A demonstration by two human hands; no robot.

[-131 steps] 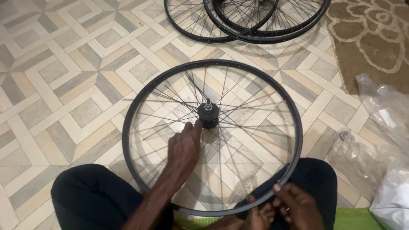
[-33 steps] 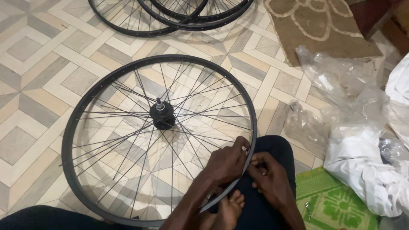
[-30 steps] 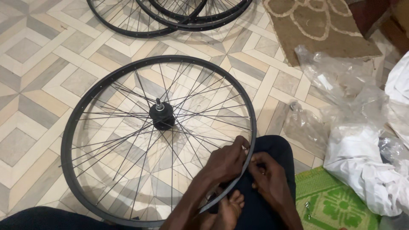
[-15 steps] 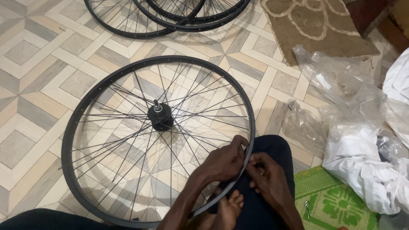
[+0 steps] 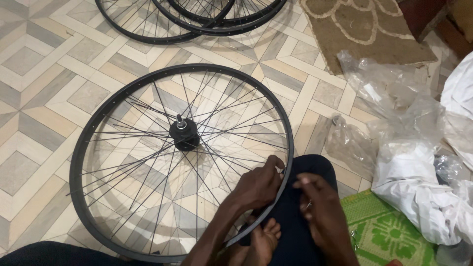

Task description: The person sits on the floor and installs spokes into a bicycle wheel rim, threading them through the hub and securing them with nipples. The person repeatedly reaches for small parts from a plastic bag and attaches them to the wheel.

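A black bicycle wheel rim (image 5: 81, 143) with thin spokes and a black hub (image 5: 184, 136) lies flat on the patterned tile floor, its near right edge resting over my dark-trousered knee (image 5: 315, 170). My left hand (image 5: 258, 184) reaches inside the rim and pinches a spoke end against the rim's inner right side. My right hand (image 5: 320, 207) sits just outside the rim at the same spot, fingertips together on something too small to make out. A bare foot (image 5: 263, 241) shows under the rim below my hands.
More black spoked wheels (image 5: 197, 19) lie stacked at the top. A brown mat (image 5: 364, 29) lies at the upper right. Crumpled clear plastic bags (image 5: 384, 93) and white wrapping (image 5: 419, 192) pile up at the right. A green patterned mat (image 5: 389, 236) lies beside my knee.
Earlier my left hand was at the hub; it now works at the rim's right edge beside my right hand. In the last second the hands have barely shifted.
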